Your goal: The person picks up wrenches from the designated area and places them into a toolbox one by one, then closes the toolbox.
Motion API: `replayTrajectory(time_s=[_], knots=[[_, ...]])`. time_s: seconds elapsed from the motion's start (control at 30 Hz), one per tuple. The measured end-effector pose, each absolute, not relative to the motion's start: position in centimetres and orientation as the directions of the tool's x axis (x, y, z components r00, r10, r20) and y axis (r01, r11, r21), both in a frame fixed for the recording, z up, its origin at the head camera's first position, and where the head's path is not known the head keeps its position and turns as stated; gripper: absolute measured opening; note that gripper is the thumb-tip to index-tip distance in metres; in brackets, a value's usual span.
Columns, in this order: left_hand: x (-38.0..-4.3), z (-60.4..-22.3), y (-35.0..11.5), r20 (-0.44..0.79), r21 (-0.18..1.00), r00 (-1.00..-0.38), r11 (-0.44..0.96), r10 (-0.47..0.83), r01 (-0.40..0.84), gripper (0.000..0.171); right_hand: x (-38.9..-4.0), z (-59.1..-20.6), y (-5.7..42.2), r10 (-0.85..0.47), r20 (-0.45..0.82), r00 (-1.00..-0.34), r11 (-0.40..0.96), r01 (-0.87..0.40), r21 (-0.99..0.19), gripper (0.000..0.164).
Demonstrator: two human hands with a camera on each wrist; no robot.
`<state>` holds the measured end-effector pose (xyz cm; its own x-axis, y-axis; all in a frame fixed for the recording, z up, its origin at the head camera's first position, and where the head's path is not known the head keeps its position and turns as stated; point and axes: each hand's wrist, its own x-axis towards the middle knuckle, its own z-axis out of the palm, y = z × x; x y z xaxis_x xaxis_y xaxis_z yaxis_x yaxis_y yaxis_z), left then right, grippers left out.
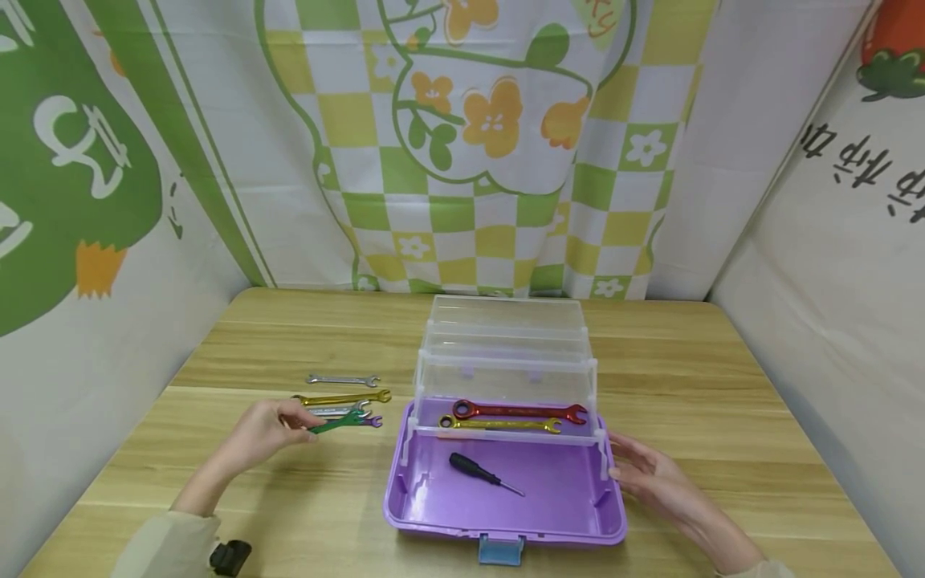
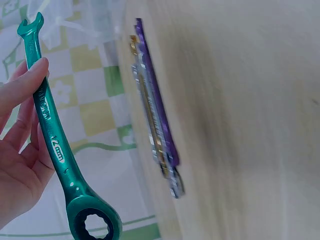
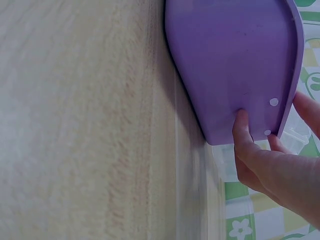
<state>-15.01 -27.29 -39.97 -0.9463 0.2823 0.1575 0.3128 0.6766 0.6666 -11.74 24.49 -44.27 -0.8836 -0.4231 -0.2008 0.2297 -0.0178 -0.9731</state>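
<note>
My left hand [image 1: 263,433] pinches a green combination wrench [image 2: 57,135] near its open end, thumb on one side and fingers on the other. Its ratchet ring hangs lower in the left wrist view. Beneath it on the table lie a gold wrench [image 1: 347,398], a silver wrench [image 1: 332,411] and a purple wrench [image 1: 374,421], partly overlapped by the green one. At the right side of a purple toolbox [image 1: 564,502], my right hand [image 1: 661,482] touches the outer wall with its fingertips, thumb at the rim.
A small silver wrench [image 1: 343,380] lies farther back on the table. The toolbox's clear lid [image 1: 509,341] stands raised behind it. A red wrench [image 1: 520,413] and a yellow wrench [image 1: 502,425] lie in the clear tray. A black-handled screwdriver [image 1: 473,467] rests on the box floor.
</note>
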Motion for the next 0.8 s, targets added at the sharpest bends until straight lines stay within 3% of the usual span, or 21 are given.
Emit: replayTrajectory(time_s=[0.8], knots=[[-15.8,-35.4,-22.2,0.224,0.636,-0.88,0.622,0.418,0.457,0.015,-11.8,-44.3,24.5,-0.43,-0.205,-0.879,-0.015,0.234,-0.972,0.071]])
